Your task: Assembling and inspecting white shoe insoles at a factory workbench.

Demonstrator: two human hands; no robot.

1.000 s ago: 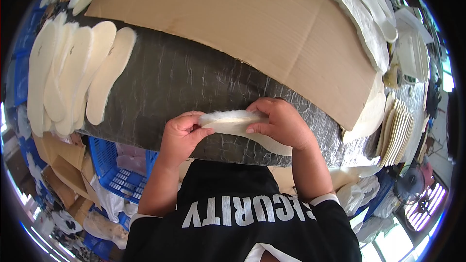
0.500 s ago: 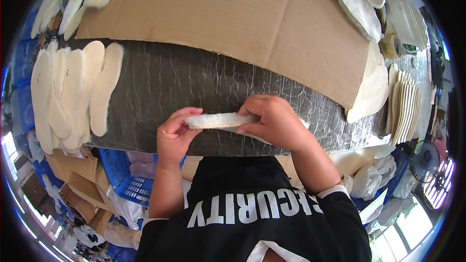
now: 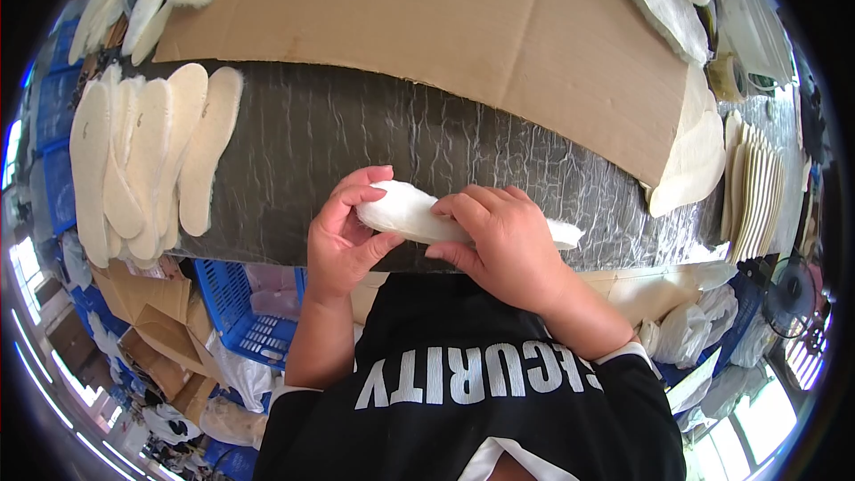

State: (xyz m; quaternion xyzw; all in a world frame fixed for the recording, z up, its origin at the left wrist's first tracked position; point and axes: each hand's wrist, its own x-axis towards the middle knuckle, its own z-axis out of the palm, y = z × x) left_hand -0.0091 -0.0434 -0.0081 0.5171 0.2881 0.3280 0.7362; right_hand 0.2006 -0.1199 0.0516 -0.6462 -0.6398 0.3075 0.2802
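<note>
Between my two hands, just above the near part of the dark table, is a fluffy white insole [image 3: 412, 213], its furry face turned up. My left hand [image 3: 350, 230] pinches its rounded left end between thumb and fingers. Over its middle lies my right hand [image 3: 500, 236], with thumb and fingers closed on the near and far edges. The insole's right tip sticks out beyond my right hand. The part under that hand is hidden.
Cream insoles [image 3: 151, 151] lie in an overlapping pile at the left. A brown cardboard sheet [image 3: 427, 18] covers the far table [image 3: 294, 151]. At the right stands a row of insoles [image 3: 757, 187] beside a tape roll [image 3: 728, 77]. A blue crate [image 3: 245, 312] sits below the near edge.
The insole has turned from edge-on to showing its white furry face. My left hand has shifted slightly right and up; my right hand has moved a little down and right along it.
</note>
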